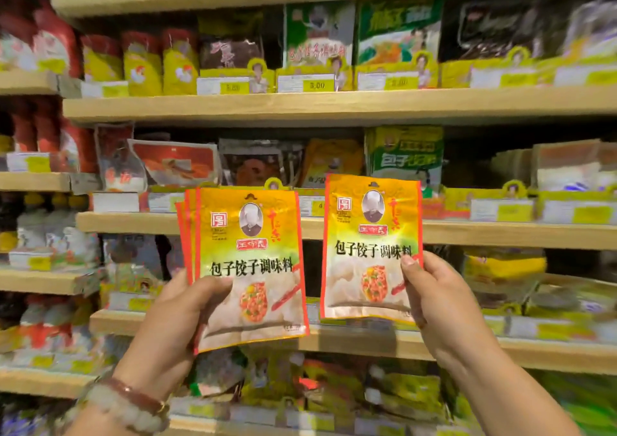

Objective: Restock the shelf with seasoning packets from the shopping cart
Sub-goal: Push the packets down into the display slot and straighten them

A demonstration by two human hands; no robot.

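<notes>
Side by side before the wooden shelf: left hand clamped on a fanned stack of seasoning packets, thumb across the front; right hand pinching a single matching packet by its lower right edge. Both held upright, apart, just in front of the shelf's mid tiers. Beaded bracelets on the left wrist.

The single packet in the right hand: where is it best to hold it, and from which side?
Judging by its pose, hold the single packet at its lower right edge, coming from the right, as the right hand does. It is flat and upright, so a thumb-and-finger pinch leaves its top free.
</notes>
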